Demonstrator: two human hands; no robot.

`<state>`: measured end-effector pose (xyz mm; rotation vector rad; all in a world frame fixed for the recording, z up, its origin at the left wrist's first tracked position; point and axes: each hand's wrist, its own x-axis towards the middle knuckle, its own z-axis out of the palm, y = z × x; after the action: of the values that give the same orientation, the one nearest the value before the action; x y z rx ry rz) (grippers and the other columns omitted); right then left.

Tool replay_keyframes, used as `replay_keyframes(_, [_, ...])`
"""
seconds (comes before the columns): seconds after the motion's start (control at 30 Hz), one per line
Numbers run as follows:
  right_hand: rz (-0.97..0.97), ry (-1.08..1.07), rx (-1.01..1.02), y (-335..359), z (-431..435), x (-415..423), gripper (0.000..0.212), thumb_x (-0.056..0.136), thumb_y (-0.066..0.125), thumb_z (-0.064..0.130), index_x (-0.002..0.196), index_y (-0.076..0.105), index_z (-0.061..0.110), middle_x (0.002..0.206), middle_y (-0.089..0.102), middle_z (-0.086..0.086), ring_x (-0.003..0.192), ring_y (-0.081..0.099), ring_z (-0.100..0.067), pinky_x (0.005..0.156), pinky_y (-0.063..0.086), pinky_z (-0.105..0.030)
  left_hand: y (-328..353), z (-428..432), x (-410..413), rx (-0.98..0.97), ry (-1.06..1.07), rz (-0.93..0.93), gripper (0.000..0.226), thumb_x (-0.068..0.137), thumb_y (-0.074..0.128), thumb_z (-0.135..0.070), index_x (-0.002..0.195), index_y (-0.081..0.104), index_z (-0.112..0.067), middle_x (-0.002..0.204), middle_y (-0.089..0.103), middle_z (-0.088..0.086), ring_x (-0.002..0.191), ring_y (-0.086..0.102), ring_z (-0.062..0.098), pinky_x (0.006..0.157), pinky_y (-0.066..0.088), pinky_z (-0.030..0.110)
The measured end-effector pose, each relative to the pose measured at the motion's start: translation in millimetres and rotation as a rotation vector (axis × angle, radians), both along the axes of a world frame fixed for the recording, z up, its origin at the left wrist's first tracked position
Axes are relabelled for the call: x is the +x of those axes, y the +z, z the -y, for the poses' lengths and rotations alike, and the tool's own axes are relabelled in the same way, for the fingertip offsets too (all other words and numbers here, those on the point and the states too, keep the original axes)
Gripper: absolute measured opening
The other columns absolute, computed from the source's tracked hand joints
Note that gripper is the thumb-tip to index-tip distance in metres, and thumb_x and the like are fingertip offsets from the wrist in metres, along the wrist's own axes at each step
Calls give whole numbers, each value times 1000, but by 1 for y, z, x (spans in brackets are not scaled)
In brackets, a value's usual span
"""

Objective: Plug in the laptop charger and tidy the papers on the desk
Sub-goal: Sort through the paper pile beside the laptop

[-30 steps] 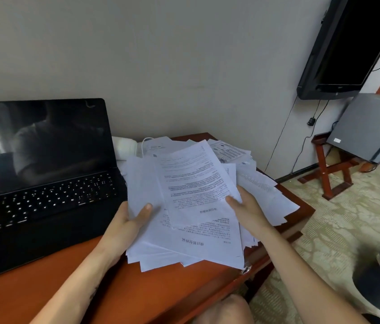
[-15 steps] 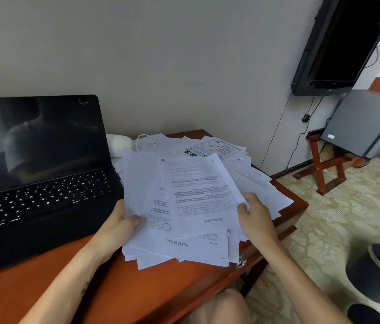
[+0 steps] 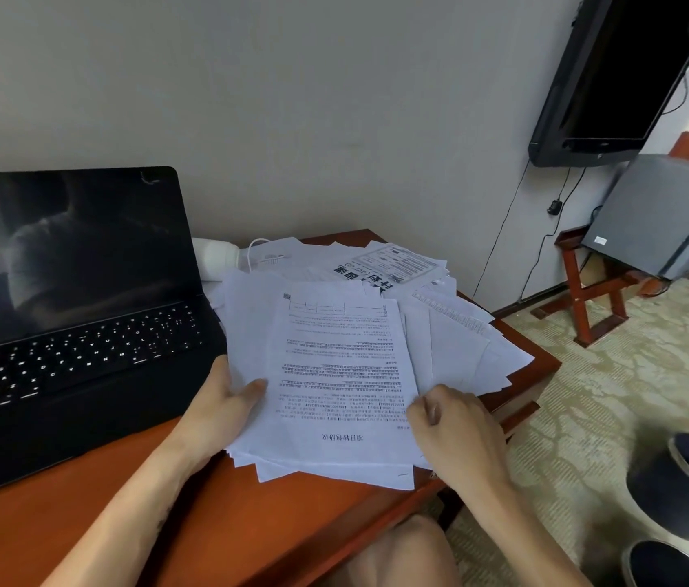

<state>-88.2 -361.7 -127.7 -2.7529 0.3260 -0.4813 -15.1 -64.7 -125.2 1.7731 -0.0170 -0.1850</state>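
Observation:
A loose stack of printed white papers (image 3: 334,374) lies on the right half of the reddish wooden desk (image 3: 249,523). My left hand (image 3: 218,410) grips the stack's left edge, thumb on top. My right hand (image 3: 453,421) holds its right edge with curled fingers. More papers (image 3: 393,264) fan out behind and to the right. An open black laptop (image 3: 67,315) with a dark screen stands at the left. A white charger brick (image 3: 215,258) with a thin white cable (image 3: 256,252) sits behind the papers against the wall.
A black TV (image 3: 614,78) hangs on the wall at the upper right, cables running down below it. A grey box (image 3: 664,213) rests on a red wooden stand (image 3: 588,290). A dark waste bin (image 3: 681,485) stands on the carpet at the right.
The sheets between my hands have been drawn together and lowered toward the desk. My right hand slid down to the stack's lower right edge. The view shifted slightly left.

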Motion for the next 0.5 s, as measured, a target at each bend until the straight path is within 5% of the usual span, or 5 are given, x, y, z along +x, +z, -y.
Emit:
replay_keyframes(0.2, [41, 102, 97, -4, -13, 27, 28, 97, 49, 43, 90, 64, 20, 88, 55, 6, 91, 46, -16, 80, 47, -34, -1, 2, 1, -64, -7, 13, 51, 94, 75, -42, 135, 50, -25, 126, 72, -6, 108, 74, 15, 94, 61, 42])
replay_keyframes(0.3, [47, 154, 97, -14, -24, 29, 28, 97, 50, 44, 117, 62, 29, 98, 47, 8, 99, 39, -14, 92, 46, -35, 1, 2, 1, -102, -14, 15, 56, 92, 75, -51, 136, 52, -25, 126, 73, -7, 109, 74, 15, 95, 60, 42])
replay_keyframes(0.4, [-5, 238, 98, -14, -24, 32, 45, 98, 45, 50, 143, 43, 45, 104, 38, 11, 107, 31, -11, 101, 38, -30, 0, -3, 4, -136, -46, -18, 45, 97, 72, -41, 136, 53, -26, 127, 73, -6, 112, 73, 17, 97, 58, 43])
replay_keyframes(0.5, [5, 164, 214, -11, -16, 35, 46, 100, 46, 52, 145, 46, 44, 116, 43, 10, 118, 31, -15, 111, 30, -34, 0, -6, 4, -116, -45, -55, 39, 99, 70, -21, 133, 52, -26, 122, 74, -6, 108, 74, 14, 92, 58, 37])
